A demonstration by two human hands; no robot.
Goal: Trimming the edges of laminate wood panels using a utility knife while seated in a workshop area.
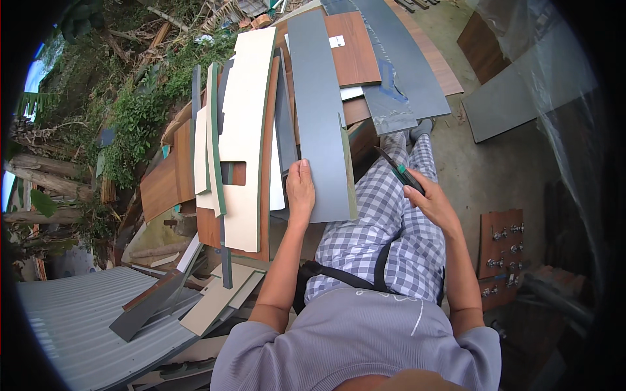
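A long grey board (pixel 319 117) lies lengthwise in front of me, on top of other boards. Its near end reaches to my lap. My left hand (pixel 300 189) grips the board's left edge, fingers on its face and thumb out of sight. A thin greenish strip (pixel 348 166) runs along the board's right edge near this end. In my right hand (pixel 430 201) is a utility knife (pixel 399 171) with a black and green handle, held above my thigh. Its dark blade points up and left, apart from the board.
Cream boards (pixel 244 130), one with a rectangular cut-out, are stacked left of the grey board. Brown wood-grain panels (pixel 352 49) and a wide grey panel (pixel 417 72) lie farther off. Corrugated sheet (pixel 85 319) is at lower left, a brown panel with metal fittings (pixel 501 244) at right.
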